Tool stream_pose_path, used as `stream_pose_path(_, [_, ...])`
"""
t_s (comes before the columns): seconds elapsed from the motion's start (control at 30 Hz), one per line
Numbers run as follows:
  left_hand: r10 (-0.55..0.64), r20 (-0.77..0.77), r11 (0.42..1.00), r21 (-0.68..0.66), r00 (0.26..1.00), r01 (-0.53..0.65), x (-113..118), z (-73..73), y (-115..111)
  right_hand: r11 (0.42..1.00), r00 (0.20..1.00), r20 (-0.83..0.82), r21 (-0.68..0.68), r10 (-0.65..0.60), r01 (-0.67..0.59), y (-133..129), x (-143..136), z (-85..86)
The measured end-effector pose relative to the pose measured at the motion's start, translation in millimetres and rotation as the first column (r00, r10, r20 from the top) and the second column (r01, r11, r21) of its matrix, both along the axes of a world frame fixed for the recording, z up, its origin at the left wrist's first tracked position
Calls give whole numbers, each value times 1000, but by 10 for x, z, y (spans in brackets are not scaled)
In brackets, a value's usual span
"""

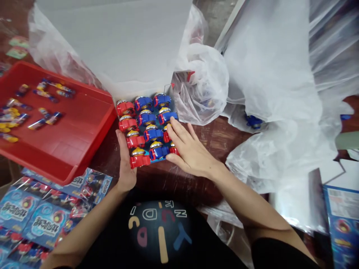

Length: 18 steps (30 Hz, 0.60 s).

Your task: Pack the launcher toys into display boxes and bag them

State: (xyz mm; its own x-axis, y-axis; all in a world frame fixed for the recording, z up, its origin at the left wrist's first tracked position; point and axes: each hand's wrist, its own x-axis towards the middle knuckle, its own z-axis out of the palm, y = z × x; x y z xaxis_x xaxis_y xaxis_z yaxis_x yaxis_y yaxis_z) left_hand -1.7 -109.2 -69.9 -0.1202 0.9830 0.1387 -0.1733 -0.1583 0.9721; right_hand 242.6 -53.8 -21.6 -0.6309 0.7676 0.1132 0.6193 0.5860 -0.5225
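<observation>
A shallow display box [161, 160] with a tall white raised lid [117, 41] stands before me. Rows of small red watch-like toys [135, 140] and blue watch-like toys [153, 133] fill it, each with a silver rim and some yellow. My left hand [126, 164] grips the box at its near left side, thumb up along the edge and the other fingers mostly hidden. Over the right column lies my right hand [186, 149], its fingers stretched out and apart, touching the toys and partly covering the red ones there.
On the left, a red tray [81, 112] holds several small tube-shaped pieces [46, 116]. Blue printed packs [47, 220] lie below it. Translucent plastic bags [207, 82] crowd the right, with a blue printed box [343, 224] at the lower right edge.
</observation>
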Motion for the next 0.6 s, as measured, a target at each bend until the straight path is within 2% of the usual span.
stream_pose_path(0.03, [-2, 22, 1000, -4, 1000, 3, -8, 9, -2, 1000, 999, 33, -12, -2, 2, -4, 24, 37])
stream_pose_path(0.1, [-17, 61, 1000, -3, 998, 17, -16, 26, -6, 998, 999, -27, -51, 25, -26, -11, 72, 62])
stream_pose_path(0.17, [-30, 108, 999, 15, 994, 29, 5, 27, -9, 995, 976, -216, -87, 28, -48, -10, 92, 7])
stream_pose_path(0.23, [-29, 174, 999, 21, 984, 25, 50, -1, -16, 990, 911, -412, -138, -27, -33, -16, 69, -106])
stream_pose_path(0.3, [-41, 220, 999, 1, 975, 42, 63, -48, -27, 976, 854, -511, -219, -96, -21, -48, 36, -224])
stream_pose_path(0.37, [-31, 179, 998, -40, 983, 38, -30, -61, -10, 962, 832, -539, -272, -130, -26, -81, 56, -275])
stream_pose_path(0.4, [6, 121, 999, -55, 993, 0, -127, -28, 30, 960, 825, -547, -279, -141, -20, -77, 97, -257])
stream_pose_path(0.47, [125, 0, 991, -44, 992, -125, -402, 158, 219, 958, 797, -570, -285, -201, 38, 20, 218, -104])
stream_pose_path(0.53, [234, -61, 972, 38, 970, -232, -701, 496, 574, 940, 723, -617, -313, -312, 138, 270, 313, 189])
stream_pose_path(0.6, [243, -84, 967, 104, 966, -234, -908, 892, 1031, 912, 604, -690, -369, -399, 182, 635, 307, 537])
